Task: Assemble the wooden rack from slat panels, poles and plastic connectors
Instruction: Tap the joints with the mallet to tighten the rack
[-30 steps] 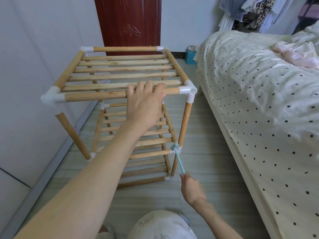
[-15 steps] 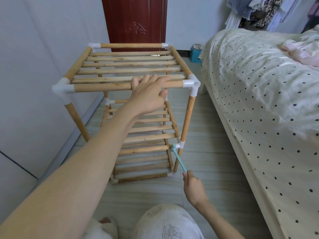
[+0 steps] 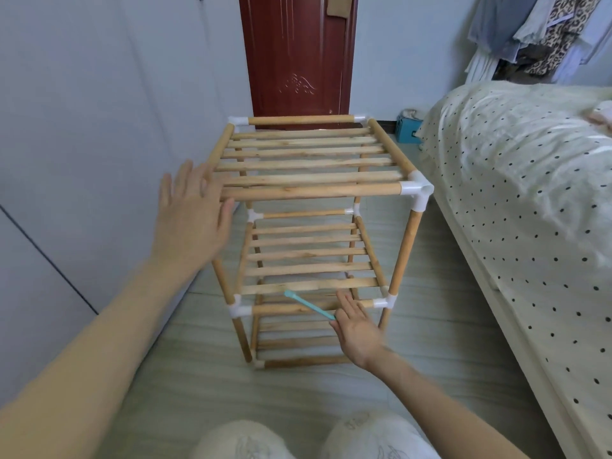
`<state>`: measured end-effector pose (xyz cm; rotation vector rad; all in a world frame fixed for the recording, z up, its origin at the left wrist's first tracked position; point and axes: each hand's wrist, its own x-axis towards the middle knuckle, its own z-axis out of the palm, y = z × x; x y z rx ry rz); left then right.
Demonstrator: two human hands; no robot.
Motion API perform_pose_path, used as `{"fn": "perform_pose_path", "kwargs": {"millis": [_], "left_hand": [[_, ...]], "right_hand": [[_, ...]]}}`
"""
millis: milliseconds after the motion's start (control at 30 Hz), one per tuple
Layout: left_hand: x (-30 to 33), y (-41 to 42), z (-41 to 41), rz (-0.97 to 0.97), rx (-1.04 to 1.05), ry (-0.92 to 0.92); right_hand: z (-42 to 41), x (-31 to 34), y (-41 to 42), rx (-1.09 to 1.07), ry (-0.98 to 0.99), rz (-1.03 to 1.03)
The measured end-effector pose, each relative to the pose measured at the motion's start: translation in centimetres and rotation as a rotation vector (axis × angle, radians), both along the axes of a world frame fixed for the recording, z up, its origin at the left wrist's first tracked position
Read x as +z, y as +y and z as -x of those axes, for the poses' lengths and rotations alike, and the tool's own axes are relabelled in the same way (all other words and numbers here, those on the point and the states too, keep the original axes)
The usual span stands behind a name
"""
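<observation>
A three-tier wooden rack (image 3: 308, 190) stands upright on the floor, its slat panels joined to poles by white plastic connectors (image 3: 415, 190). My left hand (image 3: 192, 217) hovers with spread fingers at the top tier's near left corner, covering that corner. My right hand (image 3: 356, 329) is low, in front of the middle tier's front pole, and holds the end of a thin teal tool (image 3: 308, 305). The tool slants up and left across that pole.
A bed (image 3: 516, 207) with a dotted cover fills the right side, close to the rack. A white wall runs along the left. A dark red door (image 3: 298, 61) and a teal box (image 3: 407, 129) lie behind. My knees (image 3: 318, 438) are at the bottom edge.
My left hand let go of the top front pole and moved left, fingers spread. My right hand moved the teal tool from the right connector toward the middle of the pole.
</observation>
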<state>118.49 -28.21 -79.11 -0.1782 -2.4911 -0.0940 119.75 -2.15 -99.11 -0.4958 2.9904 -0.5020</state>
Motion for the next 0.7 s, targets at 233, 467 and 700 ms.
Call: {"fn": "perform_pose_path", "kwargs": {"millis": [233,467,700], "left_hand": [[-0.5,-0.5,-0.5,-0.165,-0.014,-0.079],[0.5,7.0,-3.2,-0.097,-0.338,-0.172],[1.2,11.9,-1.2,0.023,-0.628,-0.259]], "right_hand": [[2.9,-1.0,0.5,-0.086,-0.181,-0.105],[3.1,-0.2,3.3,-0.365,-0.180,0.321],[-2.2,0.2,5.0,-0.721,-0.237,0.904]]}}
